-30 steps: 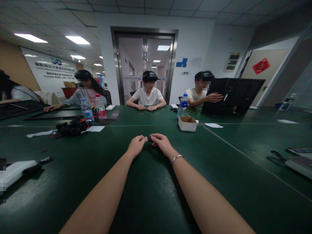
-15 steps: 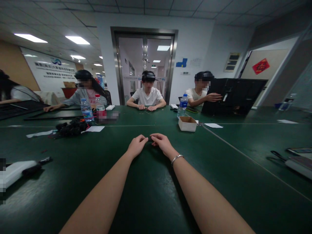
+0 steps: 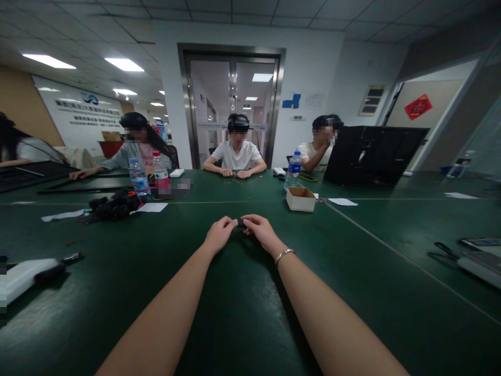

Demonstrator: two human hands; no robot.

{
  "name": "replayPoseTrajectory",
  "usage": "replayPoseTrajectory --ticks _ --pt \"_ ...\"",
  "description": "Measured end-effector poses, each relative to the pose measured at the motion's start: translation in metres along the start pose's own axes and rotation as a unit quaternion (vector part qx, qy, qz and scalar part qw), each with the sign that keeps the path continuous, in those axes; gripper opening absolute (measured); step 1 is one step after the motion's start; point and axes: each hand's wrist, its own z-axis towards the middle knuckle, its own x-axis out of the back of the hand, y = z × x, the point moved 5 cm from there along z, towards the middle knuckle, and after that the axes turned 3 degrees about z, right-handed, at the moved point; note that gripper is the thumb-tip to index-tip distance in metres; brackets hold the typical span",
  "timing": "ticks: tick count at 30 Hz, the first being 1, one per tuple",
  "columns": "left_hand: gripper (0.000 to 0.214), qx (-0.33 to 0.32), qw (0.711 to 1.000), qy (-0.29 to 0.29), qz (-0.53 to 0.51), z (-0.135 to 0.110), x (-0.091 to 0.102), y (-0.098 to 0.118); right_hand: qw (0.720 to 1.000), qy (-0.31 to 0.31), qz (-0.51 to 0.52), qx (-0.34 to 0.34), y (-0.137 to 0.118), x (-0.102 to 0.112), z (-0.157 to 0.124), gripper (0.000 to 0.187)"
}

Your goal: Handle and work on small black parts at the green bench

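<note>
Both of my arms reach out over the dark green table (image 3: 242,313). My left hand (image 3: 219,234) and my right hand (image 3: 260,231) meet at the middle of the table, fingers curled and pinched on a small dark object (image 3: 239,223) held between them. Most of that object is hidden by my fingertips and I cannot name it. A thin bracelet (image 3: 283,254) circles my right wrist.
A small cardboard box (image 3: 300,198) and a water bottle (image 3: 293,169) stand beyond my hands. A dark pile of items (image 3: 113,204), two bottles (image 3: 140,176) and papers lie at left. Three people sit opposite; one is behind a black panel (image 3: 371,154). Tools (image 3: 469,258) lie at right.
My hands stay in place on the small object. The person at the far right has taken a hand off the black panel and raised it toward the head.
</note>
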Motion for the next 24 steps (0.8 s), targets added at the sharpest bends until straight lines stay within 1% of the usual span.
replayPoseTrajectory --ticks 2,5,6,10,11,15,19,21,24 --pt "0.045 0.005 1.0 0.0 0.006 -0.0002 0.0004 -0.0001 1.0 -0.002 -0.002 -0.001 -0.0002 -0.0004 -0.0001 0.027" --pt "0.055 0.031 0.999 -0.005 0.016 -0.0003 0.0003 -0.0018 1.0 -0.006 -0.006 -0.002 -0.0007 -0.0012 -0.0006 0.026" --pt "0.055 0.033 0.999 0.0 0.012 -0.0003 0.0007 -0.0016 1.0 -0.003 -0.005 -0.002 -0.0009 -0.001 -0.0008 0.026" --pt "0.038 0.008 1.0 0.008 -0.001 -0.0002 0.0021 0.0021 1.0 0.001 -0.002 -0.004 -0.0014 -0.0007 -0.0013 0.026" --pt "0.039 0.007 1.0 0.002 0.007 -0.0001 0.0018 0.0022 1.0 -0.002 -0.003 -0.004 -0.0016 -0.001 -0.0014 0.026" --pt "0.054 0.021 0.999 -0.014 0.021 -0.0006 0.0009 0.0001 1.0 -0.006 -0.003 0.001 -0.0013 -0.0013 -0.0012 0.027" --pt "0.045 -0.001 1.0 -0.006 0.004 -0.0009 0.0008 0.0004 1.0 -0.002 0.002 0.001 0.0007 -0.0001 -0.0002 0.028" --pt "0.048 -0.001 1.0 -0.014 0.009 -0.0003 -0.0009 -0.0011 1.0 -0.007 -0.002 0.003 0.0007 -0.0004 -0.0001 0.029" --pt "0.057 0.017 1.0 -0.018 0.01 0.0005 -0.0024 -0.0044 1.0 -0.01 -0.003 0.005 -0.0003 -0.0008 -0.0006 0.027"
